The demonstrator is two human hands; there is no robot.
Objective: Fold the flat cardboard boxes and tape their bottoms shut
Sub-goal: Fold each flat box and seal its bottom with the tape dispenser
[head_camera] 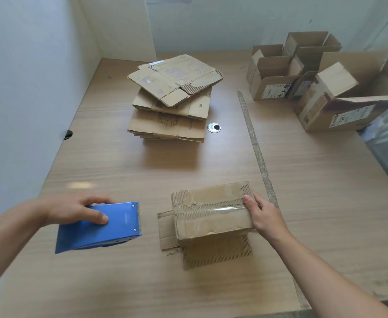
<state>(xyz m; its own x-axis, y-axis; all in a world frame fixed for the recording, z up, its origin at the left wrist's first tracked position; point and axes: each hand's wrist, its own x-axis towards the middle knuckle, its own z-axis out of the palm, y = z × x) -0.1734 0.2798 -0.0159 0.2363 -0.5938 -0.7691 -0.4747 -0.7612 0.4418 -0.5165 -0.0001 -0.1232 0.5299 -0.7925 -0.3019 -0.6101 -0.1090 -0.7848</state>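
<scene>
Head: left hand [73, 210] grips blue tape dispenser [101, 232]; right hand [266, 216] holds corrugated box [211, 216].

Wood table [303, 203] w/ flat cardboard stack [172, 99] at ctr, taped box [211, 212] near front, open boxes [277, 74] far right.
</scene>
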